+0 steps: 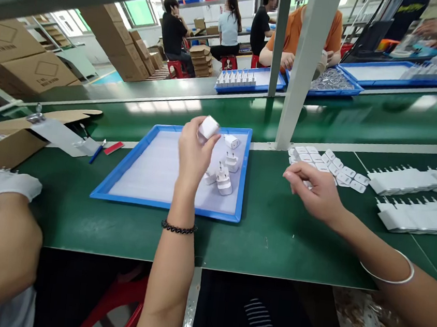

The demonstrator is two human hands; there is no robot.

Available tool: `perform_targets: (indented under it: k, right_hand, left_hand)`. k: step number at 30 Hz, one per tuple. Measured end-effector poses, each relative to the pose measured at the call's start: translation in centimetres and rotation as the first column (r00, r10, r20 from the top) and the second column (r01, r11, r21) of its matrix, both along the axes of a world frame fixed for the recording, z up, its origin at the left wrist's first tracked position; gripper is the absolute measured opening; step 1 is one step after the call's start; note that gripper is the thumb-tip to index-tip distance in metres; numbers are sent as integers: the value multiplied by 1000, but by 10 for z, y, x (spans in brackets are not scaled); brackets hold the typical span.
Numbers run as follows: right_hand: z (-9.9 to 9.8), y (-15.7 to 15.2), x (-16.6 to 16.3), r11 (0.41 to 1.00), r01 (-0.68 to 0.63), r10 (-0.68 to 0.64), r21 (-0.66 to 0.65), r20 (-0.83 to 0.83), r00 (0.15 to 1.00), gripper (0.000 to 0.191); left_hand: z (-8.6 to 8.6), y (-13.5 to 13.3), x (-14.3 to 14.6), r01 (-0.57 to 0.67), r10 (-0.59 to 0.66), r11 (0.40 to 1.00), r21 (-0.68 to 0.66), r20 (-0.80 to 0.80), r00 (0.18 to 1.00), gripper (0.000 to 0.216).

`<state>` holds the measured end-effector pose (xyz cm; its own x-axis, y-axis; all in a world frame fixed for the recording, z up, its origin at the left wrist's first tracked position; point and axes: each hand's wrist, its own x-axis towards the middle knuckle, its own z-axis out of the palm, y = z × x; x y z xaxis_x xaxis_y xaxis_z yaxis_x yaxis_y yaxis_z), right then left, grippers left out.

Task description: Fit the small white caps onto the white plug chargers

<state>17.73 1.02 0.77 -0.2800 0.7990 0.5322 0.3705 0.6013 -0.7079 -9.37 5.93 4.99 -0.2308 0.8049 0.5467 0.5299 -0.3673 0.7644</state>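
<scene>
My left hand [193,150] is closed around a white plug charger [209,127], held above a blue-rimmed tray [240,192]. Several more white chargers [224,181] lie in the right part of that tray, some with their pins pointing up. My right hand [315,190] hovers over the green table by a spread of small white square pieces [344,175]. Its fingers are curled in with thumb and index finger close together; whatever may be between them is hidden. Part of the white pieces is covered by this hand.
Rows of white chargers [419,216] stand at right. At left are a co-worker's gloved hand [15,185], an open carton [4,154], a blue pen [96,153] and a red piece [113,148]. A white post [300,78] rises behind the table; people sit beyond.
</scene>
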Motion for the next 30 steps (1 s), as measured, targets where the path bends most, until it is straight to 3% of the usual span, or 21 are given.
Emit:
perform_targets:
  k: [2,4,9,13,16,19,22,24,27,30]
  right_hand:
    - [-3,0,-1,999,-32,25,43,146,989,16]
    - [-5,0,-2,997,-62,51,36,253,966,17]
    - [-6,1,-6,994,-100,107,-39,333,937,19]
    - [-7,2,-7,994,-106,110,-29,337,935,19]
    - [-9,2,-8,992,-127,123,-9,336,934,19]
    - [-13,3,-11,989,-150,144,-10,354,924,20]
    - [-16,4,-13,988,-153,148,-15,374,916,20]
    - [-17,6,-13,990,-138,134,-15,377,917,21]
    - [-20,9,-12,995,-95,97,-25,380,920,21]
    - [-23,18,-13,998,-42,54,-41,384,922,17]
  left_hand:
    - [-1,3,-18,-256,194,950,-177,-307,932,32]
    - [-4,2,-27,-361,177,874,-324,-480,859,29]
    - [-10,-2,-18,-352,54,822,-447,-554,831,36]
    - [-11,0,-8,-357,-66,773,-524,-626,777,34]
    - [-10,1,-4,-318,-121,763,-562,-608,785,35]
    - [-7,1,-2,-335,-37,816,-471,-621,783,36]
    - [-5,0,2,-348,157,920,-178,-646,747,28]
    - [-7,-2,10,-276,227,961,23,-637,736,22]
    - [-15,-6,30,-65,166,982,175,-662,731,17]
    - [-26,-10,51,138,29,976,167,-731,682,18]
